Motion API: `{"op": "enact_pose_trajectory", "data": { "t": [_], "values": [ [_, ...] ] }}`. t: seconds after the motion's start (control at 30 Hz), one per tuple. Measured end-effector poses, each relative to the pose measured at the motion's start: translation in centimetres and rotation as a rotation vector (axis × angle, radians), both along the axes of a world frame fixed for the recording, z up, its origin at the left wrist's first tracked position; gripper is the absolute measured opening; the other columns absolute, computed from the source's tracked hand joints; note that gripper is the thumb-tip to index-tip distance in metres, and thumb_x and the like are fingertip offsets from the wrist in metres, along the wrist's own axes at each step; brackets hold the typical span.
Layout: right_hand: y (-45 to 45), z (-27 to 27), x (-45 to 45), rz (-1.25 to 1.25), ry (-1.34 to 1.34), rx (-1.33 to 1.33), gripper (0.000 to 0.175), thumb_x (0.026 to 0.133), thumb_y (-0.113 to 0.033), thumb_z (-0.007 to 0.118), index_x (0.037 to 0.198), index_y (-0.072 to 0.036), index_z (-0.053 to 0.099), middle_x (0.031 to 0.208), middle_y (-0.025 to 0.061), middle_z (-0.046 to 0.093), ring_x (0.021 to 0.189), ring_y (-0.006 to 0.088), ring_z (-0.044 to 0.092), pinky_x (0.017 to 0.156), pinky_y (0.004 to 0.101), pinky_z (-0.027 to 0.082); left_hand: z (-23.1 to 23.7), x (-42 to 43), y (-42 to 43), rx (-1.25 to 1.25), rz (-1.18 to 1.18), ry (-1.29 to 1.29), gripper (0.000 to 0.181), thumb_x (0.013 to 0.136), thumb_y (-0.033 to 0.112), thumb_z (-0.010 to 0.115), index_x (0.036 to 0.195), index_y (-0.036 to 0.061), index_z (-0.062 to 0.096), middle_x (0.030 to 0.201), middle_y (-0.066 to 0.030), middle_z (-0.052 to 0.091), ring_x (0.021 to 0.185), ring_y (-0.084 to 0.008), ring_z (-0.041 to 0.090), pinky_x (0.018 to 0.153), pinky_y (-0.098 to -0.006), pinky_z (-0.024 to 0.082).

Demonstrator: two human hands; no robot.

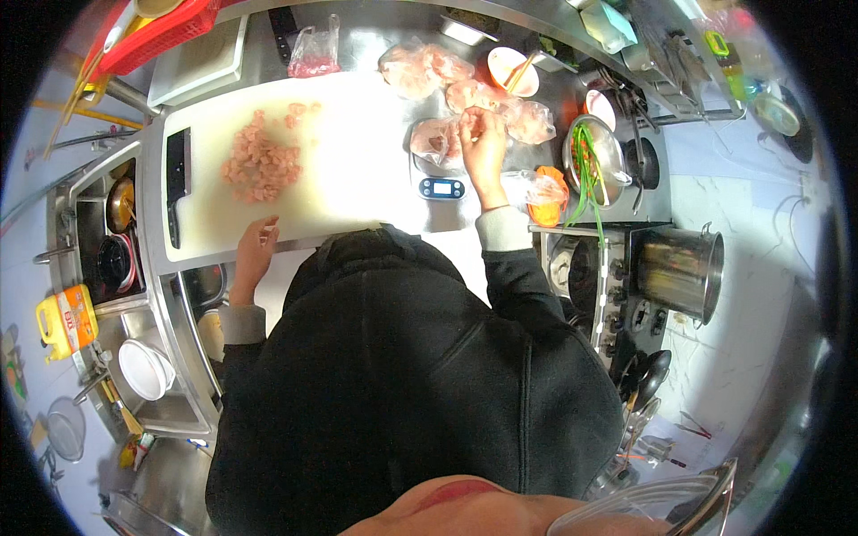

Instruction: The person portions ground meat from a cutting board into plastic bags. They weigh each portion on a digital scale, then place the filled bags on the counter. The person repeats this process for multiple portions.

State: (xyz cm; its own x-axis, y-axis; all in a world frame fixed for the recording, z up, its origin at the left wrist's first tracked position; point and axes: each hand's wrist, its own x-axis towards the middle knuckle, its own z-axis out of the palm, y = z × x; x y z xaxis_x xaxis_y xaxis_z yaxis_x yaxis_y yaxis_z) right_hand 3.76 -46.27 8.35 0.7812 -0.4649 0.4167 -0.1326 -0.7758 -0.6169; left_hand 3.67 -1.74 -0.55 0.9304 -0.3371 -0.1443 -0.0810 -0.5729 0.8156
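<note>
A pile of diced raw meat [261,161] lies on the white cutting board [348,141], with a black-handled cleaver [177,181] at the board's left end. My left hand [256,251] hovers at the board's near edge, fingers a little apart, holding nothing. To the right, a bag of meat [436,141] sits on a digital kitchen scale [442,189]. My right hand [485,144] is raised beside that bag with its fingers curled; whether something thin is between them cannot be told. Several more plastic bags of meat [415,70] lie behind the scale.
A steel bowl with green onions [596,161] stands right of an orange item [548,197]. Behind are a bowl with chopsticks [513,70], a small bag [315,53] and a white tray [201,67]. Sinks [154,419] are at left, a large steel pot [684,275] at right.
</note>
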Motion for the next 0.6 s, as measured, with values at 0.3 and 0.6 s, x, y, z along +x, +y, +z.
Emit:
{"op": "enact_pose_trajectory", "data": {
  "t": [0.3,0.6],
  "values": [
    [-4.2,-2.4,-1.1,0.125,0.333,0.043,0.025,0.084,-0.011,0.063,0.108,-0.005,0.067,0.107,0.0152,0.067,0.096,0.0271,0.066,0.082,0.0358,0.052,0.6,-0.1,-1.6,0.024,-0.010,0.024,0.029,0.091,0.020,0.061,0.117,0.0074,0.061,0.110,-0.0108,0.065,0.082,-0.0226,0.064,0.075,-0.0347,0.051],
    [-4.1,1.0,-0.3,0.126,0.218,0.082,0.017,0.086,-0.007,0.063,0.103,-0.003,0.068,0.090,0.0111,0.071,0.082,0.0173,0.069,0.073,0.0291,0.053,0.3,-1.1,-2.1,0.061,-0.020,0.010,0.030,0.092,0.021,0.060,0.119,0.0088,0.060,0.111,-0.0107,0.064,0.083,-0.0227,0.064,0.075,-0.0349,0.052]
  ]
}}
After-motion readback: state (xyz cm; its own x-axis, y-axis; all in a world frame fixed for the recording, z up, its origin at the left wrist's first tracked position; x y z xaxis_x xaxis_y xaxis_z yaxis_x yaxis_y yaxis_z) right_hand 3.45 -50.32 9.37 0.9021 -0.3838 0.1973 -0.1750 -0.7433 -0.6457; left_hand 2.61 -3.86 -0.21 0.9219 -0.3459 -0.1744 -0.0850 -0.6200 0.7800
